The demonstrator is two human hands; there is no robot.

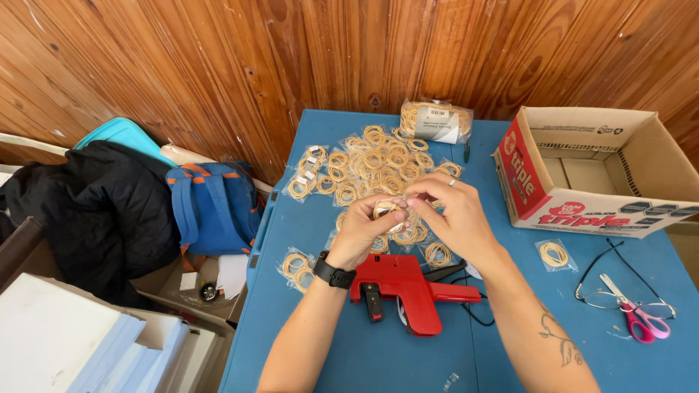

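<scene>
Two hands meet above a blue bench (342, 349), the left hand (362, 231) and right hand (453, 211) each closing its grip on one small bag of rubber bands (386, 213). Just beyond the grip lies a heap of similar bags (375, 164); just below it, a red tagging gun (408, 284).

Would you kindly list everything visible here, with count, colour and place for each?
small bags of rubber bands: many, clear with tan bands, table centre
large bag of rubber bands: one, clear, far edge
price gun: one, red, near the wrists
cardboard box: one, brown, open, right
glasses: one, dark-framed, right
scissors: one, pink-handled, on the glasses
table: one, blue
backpack: one, blue, left
jacket: one, black, left
left hand: watch on wrist, holding a small bag
right hand: ring, pinching the same bag
</scene>
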